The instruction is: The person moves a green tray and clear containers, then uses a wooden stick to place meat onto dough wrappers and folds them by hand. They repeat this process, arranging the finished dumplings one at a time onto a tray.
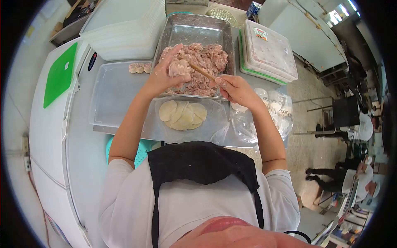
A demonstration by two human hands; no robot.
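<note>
My left hand curls around a dumpling of thin wrapper and meat filling, above the near left part of a metal tray. The fingers of my right hand close on a thin wooden spatula, whose far end reaches to the dumpling. Pink ground meat fills much of the metal tray. Round pale dough wrappers lie overlapped on a plastic sheet in front of it. A short row of finished dumplings sits in a shallow plastic tray at the left.
Stacked translucent trays stand at the back left. A lidded plastic box is right of the meat. Bagged white rounds lie at the right. A green board rests on a white freezer. Other people are off right.
</note>
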